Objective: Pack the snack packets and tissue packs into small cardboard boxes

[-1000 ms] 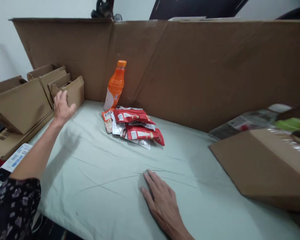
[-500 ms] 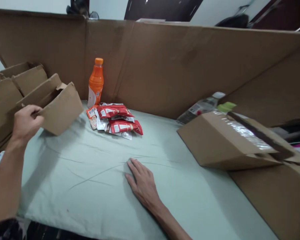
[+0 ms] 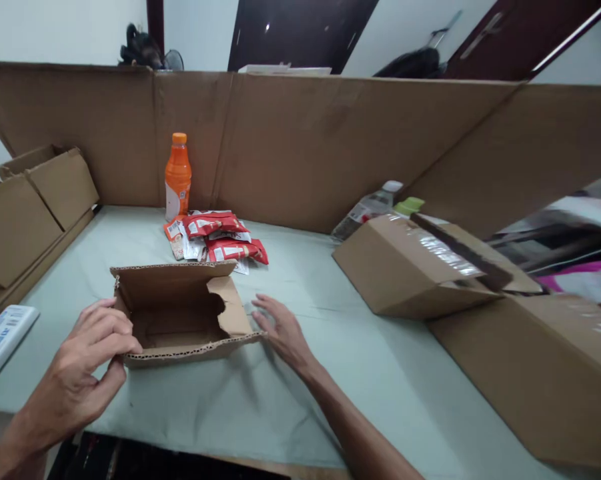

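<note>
A small open-topped cardboard box (image 3: 173,287) is in front of me, its inside bare and a notched flap (image 3: 233,305) folded at its right end. My left hand (image 3: 93,360) grips the box at its near left corner, fingers over the edge. At the other end is my right hand (image 3: 283,328), fingers apart, beside the box's right corner; whether it touches the cardboard I cannot tell. Behind the box lies a pile of red and silver snack packets (image 3: 220,237). An orange drink bottle (image 3: 179,177) stands upright just behind the packets.
Other cardboard boxes (image 3: 20,223) stand at the left, near a white labelled device (image 3: 5,343). On the right are more boxes (image 3: 400,273), with a clear plastic bottle (image 3: 367,210) leaning behind them. A tall cardboard wall (image 3: 320,153) closes off the back of the cloth-covered table (image 3: 380,393).
My left hand has brought the small box from the left-hand boxes to the middle front. My right hand has lifted from lying flat and is now by the box's right end.
</note>
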Demonstrator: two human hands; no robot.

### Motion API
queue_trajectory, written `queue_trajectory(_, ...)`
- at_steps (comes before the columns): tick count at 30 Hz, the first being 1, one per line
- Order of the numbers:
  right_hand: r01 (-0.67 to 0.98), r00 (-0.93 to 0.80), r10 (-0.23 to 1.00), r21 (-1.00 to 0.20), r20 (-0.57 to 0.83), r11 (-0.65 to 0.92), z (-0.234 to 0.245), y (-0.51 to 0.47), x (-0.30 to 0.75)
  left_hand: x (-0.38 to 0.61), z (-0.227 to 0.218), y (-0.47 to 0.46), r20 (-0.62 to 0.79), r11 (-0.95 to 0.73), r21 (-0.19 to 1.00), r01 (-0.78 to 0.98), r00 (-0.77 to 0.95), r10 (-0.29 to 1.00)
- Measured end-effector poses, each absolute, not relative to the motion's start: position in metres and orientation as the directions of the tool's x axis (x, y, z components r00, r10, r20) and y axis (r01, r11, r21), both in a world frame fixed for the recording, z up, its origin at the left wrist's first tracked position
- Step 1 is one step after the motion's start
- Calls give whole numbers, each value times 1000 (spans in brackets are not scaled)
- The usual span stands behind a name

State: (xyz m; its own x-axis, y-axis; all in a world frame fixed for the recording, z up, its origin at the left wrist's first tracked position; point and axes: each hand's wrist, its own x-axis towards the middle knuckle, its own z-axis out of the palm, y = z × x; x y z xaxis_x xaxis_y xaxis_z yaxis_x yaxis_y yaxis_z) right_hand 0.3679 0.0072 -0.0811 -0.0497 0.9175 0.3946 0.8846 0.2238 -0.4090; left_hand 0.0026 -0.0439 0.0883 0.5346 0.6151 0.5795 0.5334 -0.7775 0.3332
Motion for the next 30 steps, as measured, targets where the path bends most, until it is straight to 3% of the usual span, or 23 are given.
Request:
queue_trajectory(8, 866, -65, 910, -431, 410, 255, 9, 174, 340, 2, 77, -40, 560, -761, 354, 543, 529, 638)
queue_trajectory(14, 736, 72, 919, -643, 387, 213, 24, 229, 329, 4, 71, -43, 548, -718, 439, 540, 473, 690)
queue_trajectory(17, 605, 181, 895, -764, 407, 224, 39, 209, 347, 3, 67, -40, 566, -738, 443, 509, 480, 671)
queue_trajectory(21, 423, 201, 886, -853, 417, 305, 66, 144, 366, 4, 67, -33, 608, -778, 408, 478, 493, 622)
queue_trajectory(24, 160, 182, 886, -902, 427, 402, 88, 86, 361, 5, 76, -36, 612, -794, 374, 480, 515, 600)
queue_trajectory(27, -93, 81, 892, -887, 445, 452, 109, 38, 344, 3, 87, -47, 605, -786, 354, 507, 517, 605)
queue_trajectory(30, -56, -150, 886, -899, 438, 435, 126, 7, 325, -2, 91, -59, 590, -753, 314, 579, 502, 632)
